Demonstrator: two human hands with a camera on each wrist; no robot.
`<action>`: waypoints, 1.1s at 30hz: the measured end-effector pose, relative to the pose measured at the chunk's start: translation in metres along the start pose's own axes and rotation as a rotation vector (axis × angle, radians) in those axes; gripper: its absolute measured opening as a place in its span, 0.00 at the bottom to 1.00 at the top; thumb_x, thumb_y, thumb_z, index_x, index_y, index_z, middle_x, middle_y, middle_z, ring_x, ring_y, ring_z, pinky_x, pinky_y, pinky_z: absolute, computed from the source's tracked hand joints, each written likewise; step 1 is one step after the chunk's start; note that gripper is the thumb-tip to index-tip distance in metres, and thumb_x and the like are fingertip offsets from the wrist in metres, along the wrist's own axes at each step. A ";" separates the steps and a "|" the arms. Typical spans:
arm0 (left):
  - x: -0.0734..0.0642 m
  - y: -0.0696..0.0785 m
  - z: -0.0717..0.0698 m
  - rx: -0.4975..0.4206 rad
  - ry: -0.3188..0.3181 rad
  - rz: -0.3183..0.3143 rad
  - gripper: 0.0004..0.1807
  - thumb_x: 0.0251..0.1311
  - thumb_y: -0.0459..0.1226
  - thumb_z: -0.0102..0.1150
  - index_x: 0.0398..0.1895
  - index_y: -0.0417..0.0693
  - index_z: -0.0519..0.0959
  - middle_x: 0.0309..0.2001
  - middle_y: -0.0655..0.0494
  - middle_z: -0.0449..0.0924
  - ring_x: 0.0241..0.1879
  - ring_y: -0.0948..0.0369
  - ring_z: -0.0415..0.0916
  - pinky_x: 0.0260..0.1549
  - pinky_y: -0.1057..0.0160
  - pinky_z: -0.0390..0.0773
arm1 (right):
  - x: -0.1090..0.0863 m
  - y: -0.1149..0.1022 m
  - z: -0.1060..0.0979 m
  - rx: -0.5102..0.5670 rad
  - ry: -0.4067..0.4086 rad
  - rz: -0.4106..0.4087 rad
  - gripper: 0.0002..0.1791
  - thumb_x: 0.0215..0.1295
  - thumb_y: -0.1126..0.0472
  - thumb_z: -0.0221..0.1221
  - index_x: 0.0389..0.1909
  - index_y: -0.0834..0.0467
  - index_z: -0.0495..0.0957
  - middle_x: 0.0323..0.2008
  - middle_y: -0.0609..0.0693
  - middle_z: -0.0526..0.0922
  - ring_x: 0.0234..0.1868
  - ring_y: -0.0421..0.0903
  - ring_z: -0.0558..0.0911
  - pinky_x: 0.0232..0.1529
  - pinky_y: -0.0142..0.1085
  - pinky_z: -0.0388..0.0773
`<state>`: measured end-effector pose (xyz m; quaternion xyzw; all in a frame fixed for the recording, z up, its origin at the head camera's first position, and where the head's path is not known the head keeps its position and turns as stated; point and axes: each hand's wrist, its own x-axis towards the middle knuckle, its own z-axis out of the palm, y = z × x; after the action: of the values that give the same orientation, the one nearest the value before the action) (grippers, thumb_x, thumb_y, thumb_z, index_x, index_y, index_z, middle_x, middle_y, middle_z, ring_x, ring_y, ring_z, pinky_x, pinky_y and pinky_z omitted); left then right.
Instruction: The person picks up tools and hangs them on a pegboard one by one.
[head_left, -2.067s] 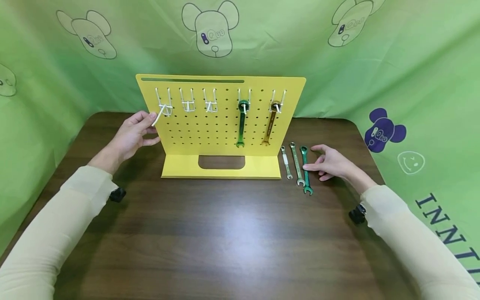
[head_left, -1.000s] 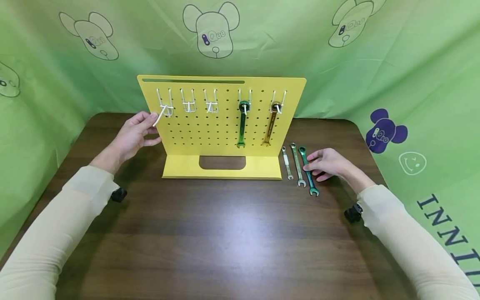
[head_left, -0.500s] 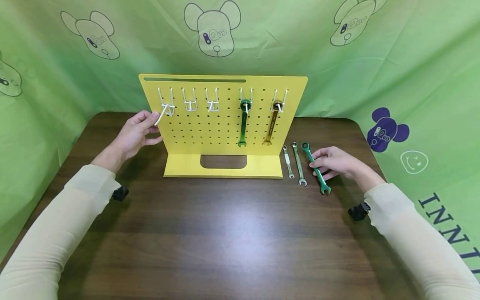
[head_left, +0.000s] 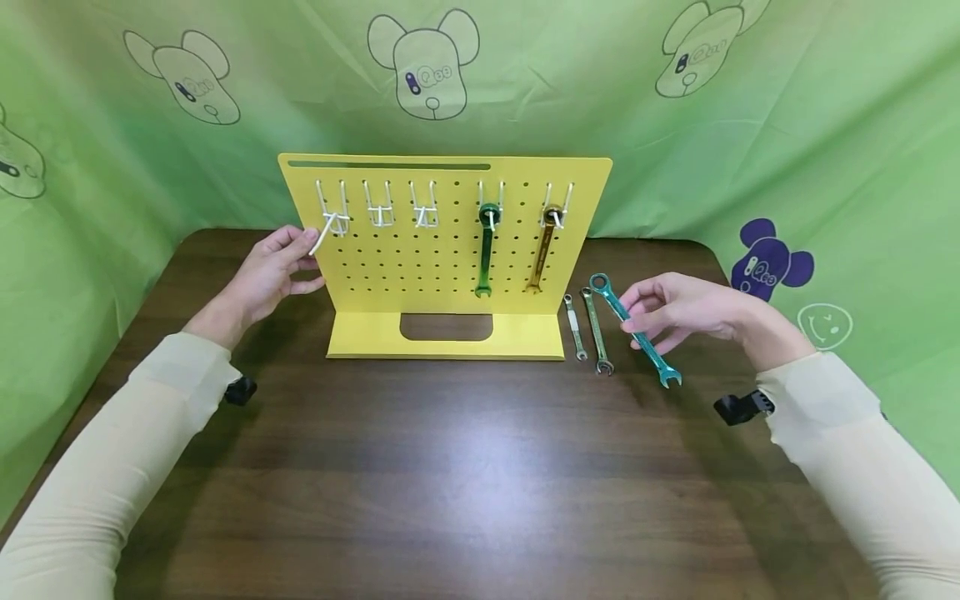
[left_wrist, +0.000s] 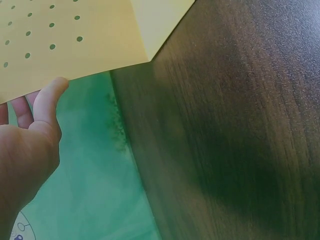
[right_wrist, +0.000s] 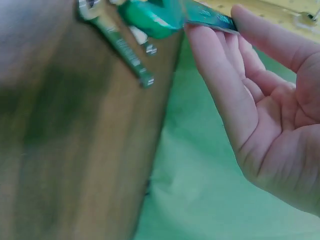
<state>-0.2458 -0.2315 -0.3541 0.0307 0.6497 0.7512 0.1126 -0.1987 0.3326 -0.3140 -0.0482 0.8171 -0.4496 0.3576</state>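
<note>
My right hand [head_left: 686, 310] pinches a teal combination wrench [head_left: 636, 333] by its middle, tilted above the table to the right of the pegboard. In the right wrist view the wrench [right_wrist: 210, 17] lies between thumb and fingers. My left hand [head_left: 268, 271] holds the left edge of the yellow pegboard [head_left: 405, 258]; in the left wrist view other fingers [left_wrist: 22, 111] reach behind that edge. Two smaller wrenches lie beside the board: a silvery-green wrench [head_left: 596, 329] and a short wrench with a white label [head_left: 573, 325].
On the board hang a green wrench [head_left: 486, 250] and a bronze-coloured wrench [head_left: 543, 250]. Three white hooks to their left hold nothing; one is the middle hook [head_left: 379, 204]. A green printed curtain [head_left: 525, 75] encloses the brown table [head_left: 420, 475].
My right hand has taken hold of the teal wrench and lifted it from the table, its open end swinging right. The left hand stays at the board's edge.
</note>
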 end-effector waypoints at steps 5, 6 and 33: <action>0.000 0.000 0.000 0.008 -0.001 0.000 0.13 0.70 0.48 0.61 0.35 0.49 0.77 0.42 0.55 0.75 0.41 0.59 0.76 0.46 0.55 0.87 | -0.003 -0.021 0.007 -0.055 -0.041 -0.062 0.19 0.66 0.62 0.68 0.50 0.66 0.73 0.42 0.61 0.83 0.45 0.59 0.86 0.46 0.53 0.87; 0.000 0.000 0.000 0.009 -0.001 0.001 0.13 0.70 0.48 0.61 0.35 0.49 0.77 0.42 0.55 0.75 0.41 0.59 0.76 0.46 0.55 0.87 | -0.003 -0.025 0.009 -0.067 -0.046 -0.077 0.19 0.66 0.62 0.69 0.50 0.66 0.74 0.42 0.62 0.83 0.44 0.58 0.86 0.47 0.53 0.87; 0.000 -0.001 0.000 -0.010 0.006 0.004 0.13 0.69 0.47 0.61 0.34 0.49 0.76 0.41 0.55 0.75 0.41 0.59 0.76 0.46 0.55 0.87 | 0.062 -0.128 0.125 0.005 0.071 -0.477 0.15 0.64 0.62 0.70 0.50 0.60 0.83 0.42 0.57 0.85 0.43 0.56 0.87 0.41 0.47 0.89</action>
<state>-0.2456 -0.2314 -0.3551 0.0294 0.6462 0.7547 0.1094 -0.1968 0.1444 -0.2917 -0.2231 0.7934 -0.5250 0.2123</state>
